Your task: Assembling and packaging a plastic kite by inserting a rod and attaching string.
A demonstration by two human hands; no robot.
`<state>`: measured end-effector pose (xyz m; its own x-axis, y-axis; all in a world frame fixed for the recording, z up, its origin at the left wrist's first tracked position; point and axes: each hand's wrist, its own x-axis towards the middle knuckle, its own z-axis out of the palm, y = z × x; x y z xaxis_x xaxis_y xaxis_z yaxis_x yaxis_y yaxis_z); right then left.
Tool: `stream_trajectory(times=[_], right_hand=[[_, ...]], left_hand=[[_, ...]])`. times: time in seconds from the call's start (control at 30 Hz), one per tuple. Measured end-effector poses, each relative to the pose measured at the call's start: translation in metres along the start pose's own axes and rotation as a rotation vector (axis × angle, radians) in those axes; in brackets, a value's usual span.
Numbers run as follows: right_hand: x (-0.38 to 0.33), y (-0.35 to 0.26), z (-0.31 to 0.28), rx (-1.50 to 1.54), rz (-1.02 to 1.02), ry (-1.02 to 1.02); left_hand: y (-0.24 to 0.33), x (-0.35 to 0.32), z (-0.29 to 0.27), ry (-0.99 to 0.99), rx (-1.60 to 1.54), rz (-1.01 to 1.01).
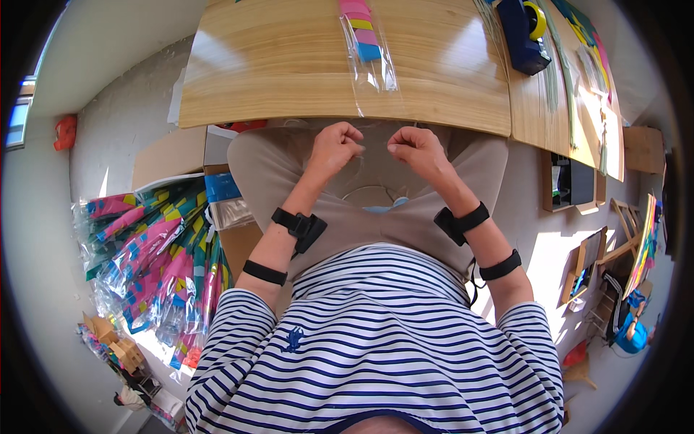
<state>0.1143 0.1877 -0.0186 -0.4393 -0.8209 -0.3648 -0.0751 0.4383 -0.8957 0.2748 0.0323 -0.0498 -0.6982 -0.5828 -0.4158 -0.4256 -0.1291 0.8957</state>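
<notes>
L hand [337, 148] & R hand [421, 148] half-curled, can't tell if gripping; 1 clear plastic sleeve w/ pink/yellow/blue pieces [368, 52] lies ahead of them, prob. for easy reach.

A clear plastic sleeve [368, 51], showing pink, yellow and blue bands, is laid on the wooden table [275, 69], its transparent end turned toward the near edge; whether that end is sealed cannot be told.
</notes>
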Motion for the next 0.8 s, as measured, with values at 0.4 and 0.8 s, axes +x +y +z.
stream_trajectory(times=[0.4,0.8], right_hand=[[-0.015,0.005,0.022,-0.849,-0.409,-0.141],[-0.005,-0.009,-0.008,-0.343,0.015,-0.236]], left_hand=[[0.009,-0.001,0.005,-0.047,-0.29,-0.06],[0.025,-0.014,0.0,0.377,0.278,0.369]])
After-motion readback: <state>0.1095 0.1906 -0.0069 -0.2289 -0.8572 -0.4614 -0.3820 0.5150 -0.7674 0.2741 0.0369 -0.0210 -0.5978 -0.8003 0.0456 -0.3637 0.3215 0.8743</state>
